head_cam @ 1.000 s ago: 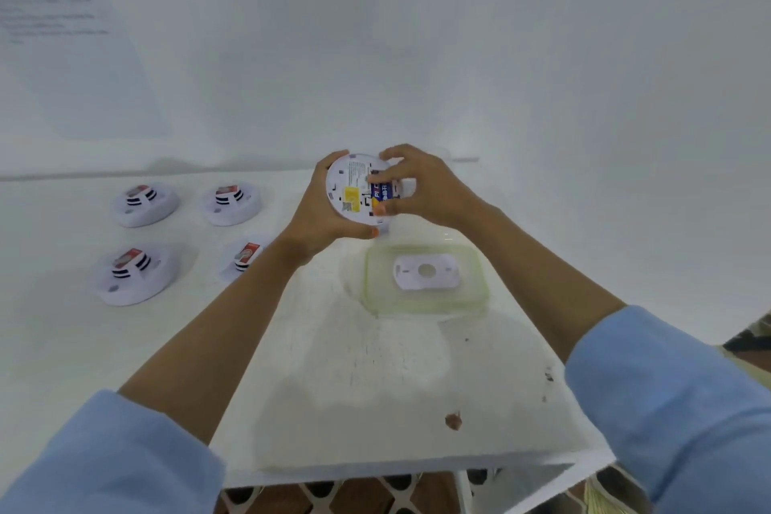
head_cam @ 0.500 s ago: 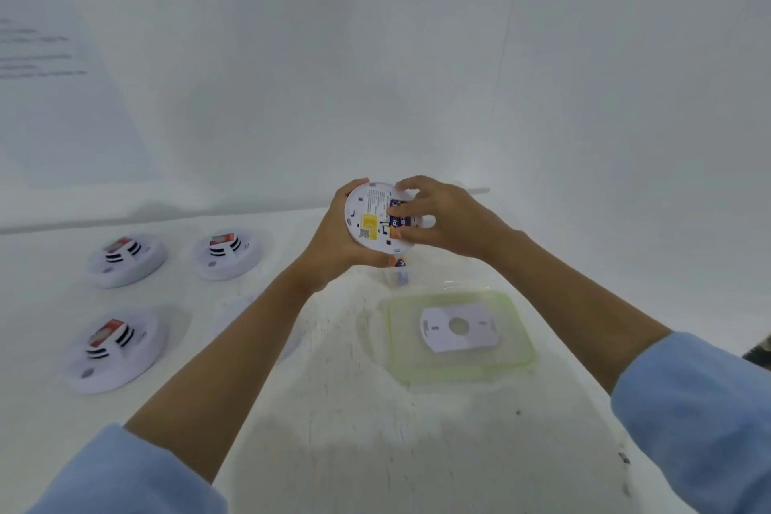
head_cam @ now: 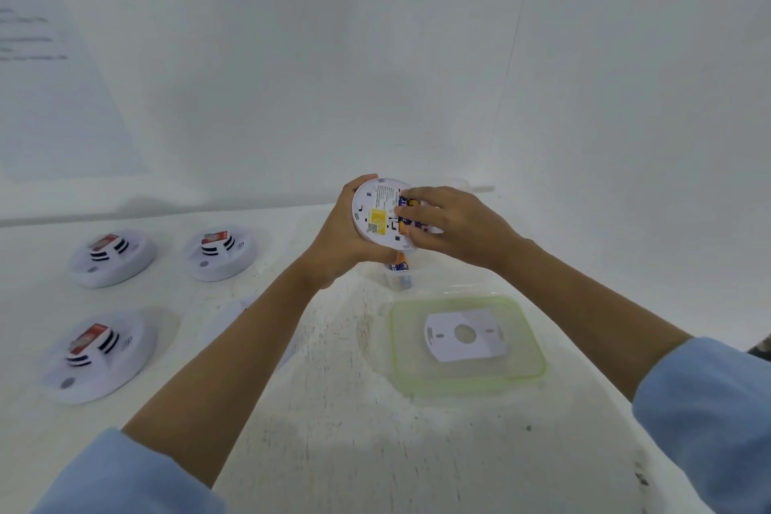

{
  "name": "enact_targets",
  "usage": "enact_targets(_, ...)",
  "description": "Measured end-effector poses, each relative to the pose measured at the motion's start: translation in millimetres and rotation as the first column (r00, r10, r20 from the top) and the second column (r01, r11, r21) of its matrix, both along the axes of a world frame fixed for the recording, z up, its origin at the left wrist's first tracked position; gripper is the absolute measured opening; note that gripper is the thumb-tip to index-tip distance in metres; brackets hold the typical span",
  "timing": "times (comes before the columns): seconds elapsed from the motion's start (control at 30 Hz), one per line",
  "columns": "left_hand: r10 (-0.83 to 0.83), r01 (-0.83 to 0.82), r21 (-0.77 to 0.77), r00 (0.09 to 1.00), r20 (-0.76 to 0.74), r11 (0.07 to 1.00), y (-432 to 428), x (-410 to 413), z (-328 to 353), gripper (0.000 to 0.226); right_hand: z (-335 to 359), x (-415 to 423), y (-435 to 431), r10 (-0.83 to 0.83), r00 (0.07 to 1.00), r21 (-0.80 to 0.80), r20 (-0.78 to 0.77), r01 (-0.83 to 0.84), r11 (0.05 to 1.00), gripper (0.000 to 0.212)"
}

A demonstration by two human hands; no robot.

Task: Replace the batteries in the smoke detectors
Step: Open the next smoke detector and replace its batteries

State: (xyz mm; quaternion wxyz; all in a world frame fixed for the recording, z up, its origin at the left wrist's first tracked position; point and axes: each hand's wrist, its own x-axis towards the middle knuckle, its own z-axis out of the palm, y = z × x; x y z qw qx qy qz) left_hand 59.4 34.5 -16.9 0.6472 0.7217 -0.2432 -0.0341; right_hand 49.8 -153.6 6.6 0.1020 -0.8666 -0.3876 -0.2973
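Held detector (head_cam: 375,217): raised over the bench (head_cam: 333,430), back face to camera, well apart from the surface. Left grip (head_cam: 338,240) curled round its rim from the left. Right grip (head_cam: 457,227) curled over the batteries (head_cam: 408,217) in the open bay, thumb at the lower rim. Cells going in or coming out: cannot tell.

Progress (judged): this unit mid-swap. Its mounting plate (head_cam: 463,333) is off and lies on a green-rimmed lid (head_cam: 530,346) near the right forearm. More cells sit in a small clear tub (head_cam: 398,269) just below the hands. Three other detectors (head_cam: 110,257) lie dome-up at left with red tags showing. Done or pending: cannot tell.

Room: wall close behind the hands, so little depth. Bare bench centre-front for setting down. Bench edge at right appears just beyond the lid (low contrast), so the lid and plate are the items nearest a drop.
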Motion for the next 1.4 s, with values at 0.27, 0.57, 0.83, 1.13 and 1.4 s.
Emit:
enact_targets(0.27,0.022,-0.022,-0.012,1.0,0.011,1.0,0,0,-3,0.097,0,0,-4,-0.024,0.987,0.029,-0.162,0.029,0.999,0.036)
enact_targets(0.57,0.033,-0.032,-0.018,0.999,0.025,0.999,2,1,-1,0.099,7,-3,2,-0.022,0.897,0.254,-0.442,0.149,0.956,0.034)
enact_targets(0.83,0.021,-0.021,-0.015,1.0,0.006,1.0,-3,0,-9,0.099,20,-7,3,0.057,0.8,0.334,-0.598,0.183,0.925,0.032)
enact_targets(1.13,0.028,-0.027,-0.018,0.999,0.035,0.999,-1,3,-7,0.1,21,-7,8,0.017,0.785,0.318,-0.619,0.23,0.92,0.038)
enact_targets(1.4,0.034,-0.033,-0.013,0.999,0.036,0.999,1,3,-6,0.103,26,-5,9,-0.049,0.785,0.206,-0.617,0.222,0.953,0.042)
